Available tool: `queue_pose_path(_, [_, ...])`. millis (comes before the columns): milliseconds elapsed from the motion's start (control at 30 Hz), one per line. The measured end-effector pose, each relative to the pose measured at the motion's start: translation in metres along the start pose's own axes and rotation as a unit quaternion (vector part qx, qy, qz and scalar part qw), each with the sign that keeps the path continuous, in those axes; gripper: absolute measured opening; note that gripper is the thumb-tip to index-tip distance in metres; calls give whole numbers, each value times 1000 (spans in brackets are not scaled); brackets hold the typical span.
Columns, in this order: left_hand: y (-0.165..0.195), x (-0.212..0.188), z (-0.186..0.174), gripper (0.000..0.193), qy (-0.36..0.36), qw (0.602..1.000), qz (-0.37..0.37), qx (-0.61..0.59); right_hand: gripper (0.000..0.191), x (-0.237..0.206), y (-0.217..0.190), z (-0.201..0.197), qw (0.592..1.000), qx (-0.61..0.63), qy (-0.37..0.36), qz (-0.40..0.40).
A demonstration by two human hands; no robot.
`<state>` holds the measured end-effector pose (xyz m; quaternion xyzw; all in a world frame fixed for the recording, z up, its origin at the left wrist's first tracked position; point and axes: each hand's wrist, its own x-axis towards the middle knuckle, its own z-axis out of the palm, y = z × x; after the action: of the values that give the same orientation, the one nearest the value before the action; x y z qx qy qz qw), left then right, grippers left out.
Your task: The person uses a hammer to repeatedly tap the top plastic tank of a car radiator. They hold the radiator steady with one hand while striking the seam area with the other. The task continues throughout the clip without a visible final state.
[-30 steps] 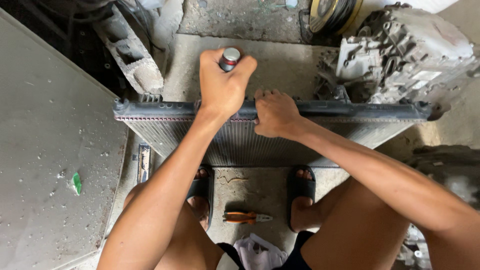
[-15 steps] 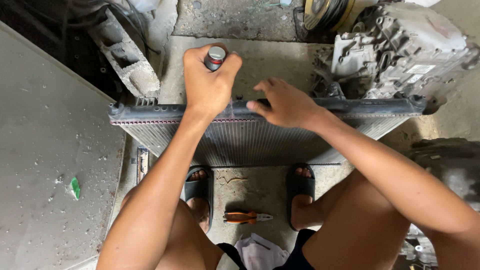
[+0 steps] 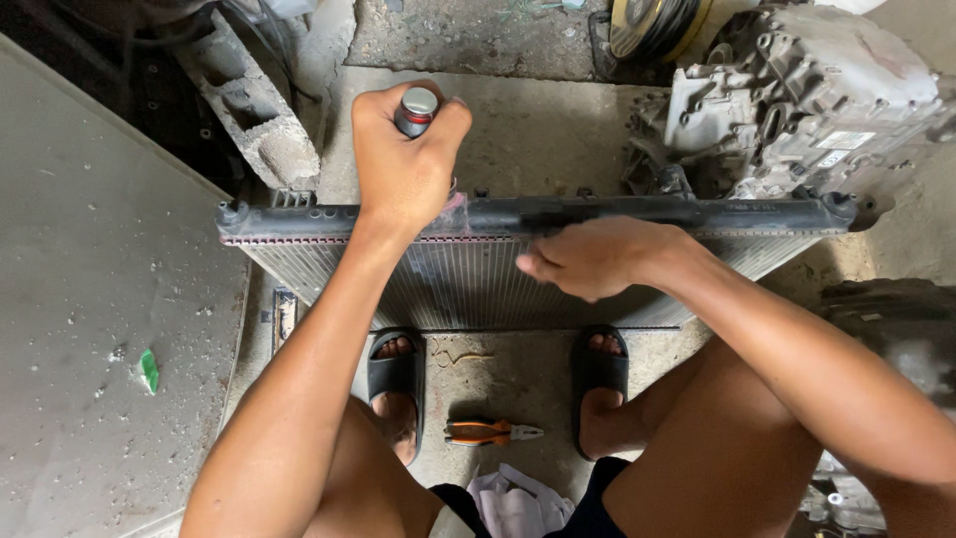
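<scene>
Red-labelled can (image 3: pixel 416 108) (silver cap) in left hand (image 3: pixel 403 164), right hand (image 3: pixel 597 259) on radiator (image 3: pixel 329 254)

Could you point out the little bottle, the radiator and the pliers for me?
small bottle (image 3: pixel 417 106): head view, on its grey cap above the left hand's fist.
radiator (image 3: pixel 468 284): head view, on the finned core below the top tank.
pliers (image 3: pixel 478 431): head view, on the orange handles.
</scene>
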<state>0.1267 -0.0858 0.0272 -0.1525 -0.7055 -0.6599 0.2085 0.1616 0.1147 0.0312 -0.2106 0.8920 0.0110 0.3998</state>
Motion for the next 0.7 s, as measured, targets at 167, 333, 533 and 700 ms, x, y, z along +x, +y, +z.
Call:
queue_pose_path(167, [2, 0, -4, 33, 2, 1000, -9, -20, 74, 13, 13, 7, 983, 46, -178, -15])
queue_pose_path(333, [4, 2, -3, 31, -3, 996, -44, -72, 76, 21, 28, 0, 970, 172, -135, -110])
queue_pose_path(533, [3, 2, -2, 32, -1, 996, -47, -71, 74, 33, 39, -2, 850, 405, 207, -268])
queue_pose_path(700, [3, 0, 0, 35, -3, 996, -54, -68, 51, 40, 36, 5, 601, 667, 360, -254])
